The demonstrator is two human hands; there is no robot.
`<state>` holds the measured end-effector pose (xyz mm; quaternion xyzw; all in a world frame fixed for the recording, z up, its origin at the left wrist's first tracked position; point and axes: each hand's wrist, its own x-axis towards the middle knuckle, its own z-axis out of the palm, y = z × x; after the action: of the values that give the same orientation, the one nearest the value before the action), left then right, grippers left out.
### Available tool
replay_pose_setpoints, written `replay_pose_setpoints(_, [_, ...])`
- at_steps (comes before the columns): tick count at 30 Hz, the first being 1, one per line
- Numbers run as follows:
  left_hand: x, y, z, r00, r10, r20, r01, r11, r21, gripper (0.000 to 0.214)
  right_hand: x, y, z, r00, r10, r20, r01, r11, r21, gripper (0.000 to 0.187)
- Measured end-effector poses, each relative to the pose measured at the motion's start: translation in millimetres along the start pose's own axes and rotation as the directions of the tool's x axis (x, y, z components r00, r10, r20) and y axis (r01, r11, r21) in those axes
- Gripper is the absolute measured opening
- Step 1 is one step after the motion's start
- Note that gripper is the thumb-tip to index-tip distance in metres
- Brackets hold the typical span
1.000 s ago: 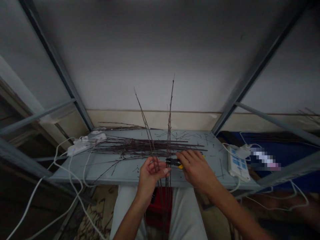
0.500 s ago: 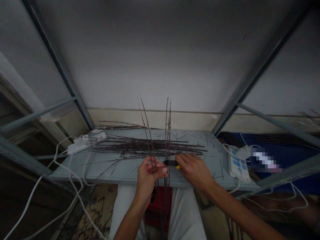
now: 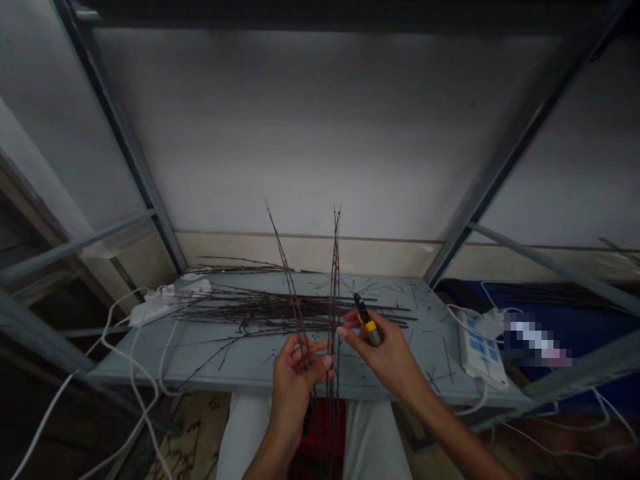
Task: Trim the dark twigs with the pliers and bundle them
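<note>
Right hand [image 3: 384,355] moved off the upright twigs [image 3: 333,280], yellow-handled wire cutters [image 3: 367,323] now tilted tips-up instead of lying level

A white wall [image 3: 300,133] with a cream lower band [image 3: 310,253] fills 12 o'clock, between grey steel shelf uprights [image 3: 520,140]; a patterned rug [image 3: 193,433] lies at 7 o'clock, blue cloth [image 3: 590,303] at 3.

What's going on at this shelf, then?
A person's left hand holds a bunch of thin dark twigs upright, while the right hand grips small yellow-and-black cutters. More twigs lie across a grey metal shelf, among short bits.
</note>
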<state>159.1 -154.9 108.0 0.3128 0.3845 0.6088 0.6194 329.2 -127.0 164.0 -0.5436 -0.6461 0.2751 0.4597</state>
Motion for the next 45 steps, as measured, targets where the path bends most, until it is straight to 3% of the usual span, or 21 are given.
replay_pose_setpoints(6, [-8, 3, 7.4, 1.000, -0.001, -0.006, 0.001, 1.000, 0.014, 0.047, 10, -11, 7, 1.000, -0.003, 0.019, 0.002, 0.998, 0.061, 0.022])
replay_pose_setpoints(27, [-12, 0, 9.7, 0.999, 0.031, 0.041, -0.034, 0.996, 0.087, 0.043, 31, -34, -8, 0.998, -0.046, 0.048, 0.044, 0.998, 0.039, 0.024])
replay_pose_setpoints(34, [-9, 10, 22.2, 0.990, 0.133, 0.036, -0.133, 0.991, 0.012, 0.036, 37, -40, -12, 0.993, -0.065, 0.094, 0.060, 0.997, 0.048, 0.021])
replay_pose_setpoints(39, [12, 25, 37.0, 0.992, 0.060, 0.111, -0.048, 0.993, -0.108, 0.036, 35, -42, -12, 0.992, -0.040, 0.123, 0.032, 0.997, 0.067, 0.023])
replay_pose_setpoints(42, [20, 25, 42.5, 0.992, 0.033, 0.126, -0.015, 0.990, -0.143, 0.039, 35, -42, -19, 0.985, -0.088, 0.146, 0.091, 0.996, -0.015, 0.023])
replay_pose_setpoints(45, [22, 20, 43.2, 0.995, 0.028, 0.097, -0.017, 0.993, -0.116, 0.039, 35, -40, -35, 0.970, -0.180, 0.161, 0.223, 0.923, -0.313, 0.023])
